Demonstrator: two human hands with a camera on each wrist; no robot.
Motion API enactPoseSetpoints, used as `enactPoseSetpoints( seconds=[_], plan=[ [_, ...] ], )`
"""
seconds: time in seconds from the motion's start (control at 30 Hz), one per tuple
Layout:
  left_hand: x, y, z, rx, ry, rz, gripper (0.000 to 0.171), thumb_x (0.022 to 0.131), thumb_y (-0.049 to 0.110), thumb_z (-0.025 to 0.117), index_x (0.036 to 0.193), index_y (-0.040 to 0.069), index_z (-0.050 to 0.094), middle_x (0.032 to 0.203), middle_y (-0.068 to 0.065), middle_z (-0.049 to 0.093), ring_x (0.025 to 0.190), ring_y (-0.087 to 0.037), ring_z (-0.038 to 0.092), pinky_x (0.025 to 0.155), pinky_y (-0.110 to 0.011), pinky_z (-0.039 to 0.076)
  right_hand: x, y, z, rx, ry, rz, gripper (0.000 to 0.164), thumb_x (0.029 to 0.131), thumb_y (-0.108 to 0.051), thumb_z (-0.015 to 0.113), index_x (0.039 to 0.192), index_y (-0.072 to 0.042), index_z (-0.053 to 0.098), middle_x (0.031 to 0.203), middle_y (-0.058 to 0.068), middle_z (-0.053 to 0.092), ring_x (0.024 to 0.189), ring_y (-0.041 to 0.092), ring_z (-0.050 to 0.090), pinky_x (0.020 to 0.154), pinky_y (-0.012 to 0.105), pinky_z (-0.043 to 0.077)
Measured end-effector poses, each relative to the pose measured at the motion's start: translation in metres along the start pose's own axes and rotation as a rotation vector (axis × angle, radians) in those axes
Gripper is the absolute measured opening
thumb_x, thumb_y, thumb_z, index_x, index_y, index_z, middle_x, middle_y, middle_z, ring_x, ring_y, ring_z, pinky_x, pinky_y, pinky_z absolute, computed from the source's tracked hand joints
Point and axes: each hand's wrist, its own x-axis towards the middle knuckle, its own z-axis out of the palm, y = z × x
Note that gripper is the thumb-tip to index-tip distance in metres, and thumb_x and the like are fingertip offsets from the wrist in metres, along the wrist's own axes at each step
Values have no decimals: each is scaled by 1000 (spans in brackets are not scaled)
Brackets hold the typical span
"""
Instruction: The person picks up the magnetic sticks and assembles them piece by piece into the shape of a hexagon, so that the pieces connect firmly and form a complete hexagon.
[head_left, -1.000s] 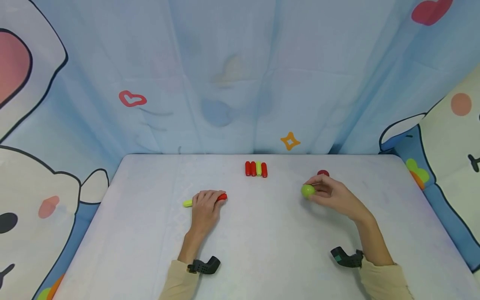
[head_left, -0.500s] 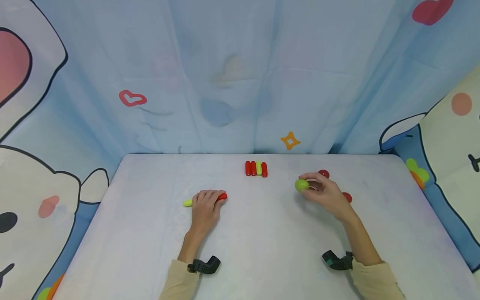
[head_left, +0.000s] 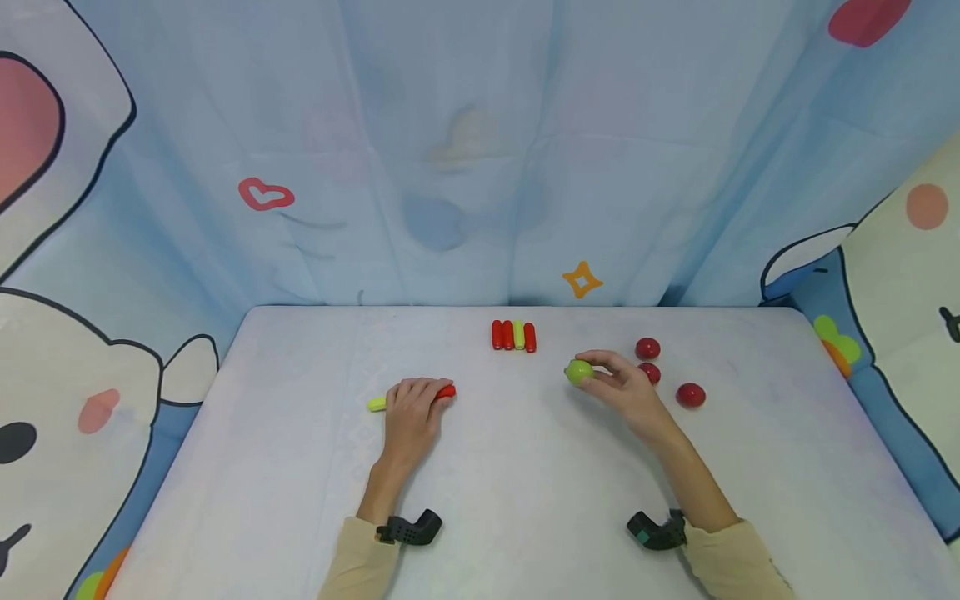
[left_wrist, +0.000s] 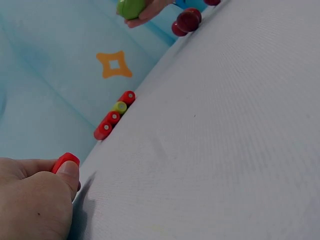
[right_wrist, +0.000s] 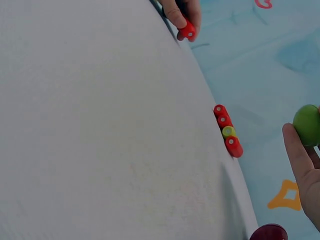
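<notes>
Two hands worked over the pale grey table (head_left: 300, 467), which ran back to a blue cartoon-printed curtain (head_left: 465, 150) hung behind it. The left hand (head_left: 411, 414) lay palm down on the table, its fingers curled over a stick whose red end (head_left: 446, 391) poked out past the fingertips on one side and whose yellow-green end (head_left: 375, 405) showed on the other; the left wrist view showed the thumb pressed against the red tip (left_wrist: 66, 161). The right hand (head_left: 626, 387) held a green ball (head_left: 578, 372) pinched between thumb and fingertips, just clear of the table as far as the head view showed. Beyond those fingertips, near the table's far edge, lay a tight row of four short sticks (head_left: 513, 336), three red and one yellow-green, side by side and touching. Three dark red balls sat behind the right hand's knuckles: one (head_left: 647, 347) farthest back, one (head_left: 651, 372) just beside the fingers, one (head_left: 690, 395) further out to the side, each apart from the others. Black wrist mounts (head_left: 411, 529) sat at both beige cuffs.
</notes>
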Motion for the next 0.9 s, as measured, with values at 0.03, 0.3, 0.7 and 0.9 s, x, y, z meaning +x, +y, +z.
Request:
enactPoseSetpoints(
  seconds=[0.03, 0.3, 0.7, 0.9],
  plan=[
    [0, 0, 0, 4, 5, 3, 23, 91, 24, 67, 112, 16, 70, 103, -2, 72, 103, -23, 58, 94, -46, 41, 0, 1, 2, 16, -2, 2, 47, 94, -25, 63, 133, -3, 49, 123, -5, 53, 104, -3, 64, 87, 13, 51],
    [0, 0, 0, 10, 8, 8, 23, 90, 23, 68, 112, 17, 70, 103, -2, 72, 103, -23, 58, 94, -45, 41, 3, 6, 16, 77, -56, 59, 47, 95, -25, 62, 136, -5, 48, 130, 0, 50, 108, 1, 60, 89, 16, 52],
    [-1, 2, -1, -3, -24, -5, 25, 93, 25, 65, 116, 16, 69, 106, -2, 72, 105, -22, 58, 96, -46, 41, 17, 15, 60, 179, -72, 166, 52, 94, -29, 64, 136, -4, 46, 129, 5, 54, 110, 8, 61, 91, 20, 53],
    [-1, 1, -2, 11, -33, -2, 27, 93, 25, 64, 119, 16, 68, 107, -2, 71, 106, -23, 58, 96, -45, 41, 27, 5, 85, 369, -59, 146, 47, 96, -23, 61, 133, 1, 46, 119, -1, 59, 107, 9, 62, 92, 22, 53]
  ],
)
